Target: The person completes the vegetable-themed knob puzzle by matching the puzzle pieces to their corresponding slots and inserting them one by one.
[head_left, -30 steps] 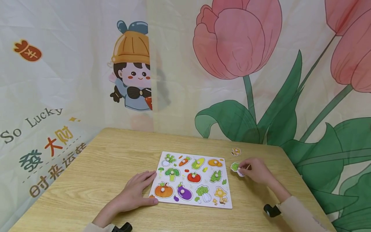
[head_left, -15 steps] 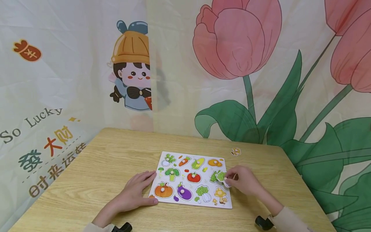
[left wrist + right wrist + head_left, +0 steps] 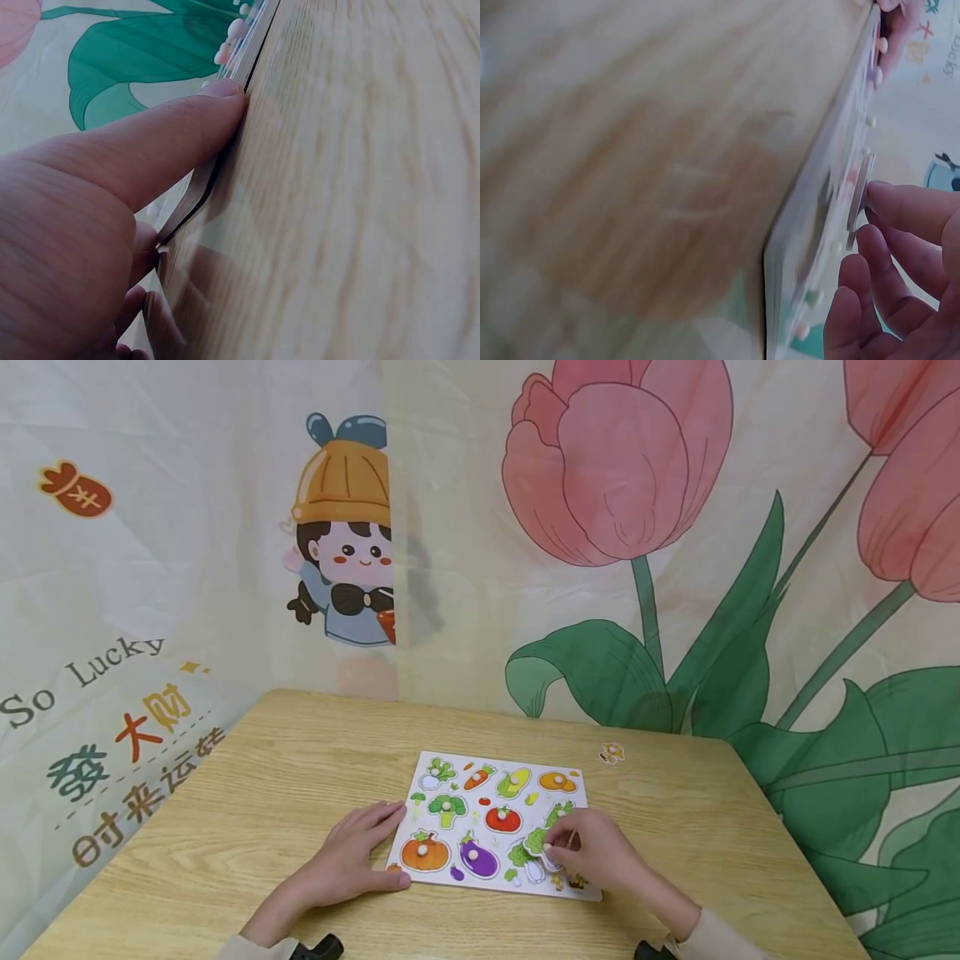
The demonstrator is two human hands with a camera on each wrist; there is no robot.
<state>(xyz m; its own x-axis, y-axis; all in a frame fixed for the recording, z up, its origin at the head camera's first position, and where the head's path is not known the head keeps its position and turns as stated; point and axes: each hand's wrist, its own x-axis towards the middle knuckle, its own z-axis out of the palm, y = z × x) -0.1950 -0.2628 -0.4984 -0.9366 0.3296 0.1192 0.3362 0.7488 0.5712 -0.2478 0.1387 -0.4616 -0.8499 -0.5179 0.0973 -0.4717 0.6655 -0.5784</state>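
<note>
A white vegetable puzzle board [image 3: 497,887] lies on the wooden table, most of its pictures fitted with knobbed pieces. My left hand [image 3: 345,860] rests against the board's left edge, thumb at the near corner; in the left wrist view the straight thumb [image 3: 165,135] presses the board's side. Over the board's right part, my right hand [image 3: 600,852] pinches a bok choy puzzle piece [image 3: 536,842] between thumb and fingers. The piece hovers beside the printed bok choy [image 3: 519,857]. In the right wrist view the piece [image 3: 860,196] appears edge-on, apart from the board. My right hand partly covers the mushroom picture.
A loose mushroom piece [image 3: 612,752] lies on the wooden table [image 3: 315,752] behind the board's far right corner. Printed cloth [image 3: 457,610] with tulips and a cartoon figure hangs behind the table.
My right hand has carried the bok choy piece leftward and nearer, from the table right of the board to above its lower right part. The left hand has stayed in place.
</note>
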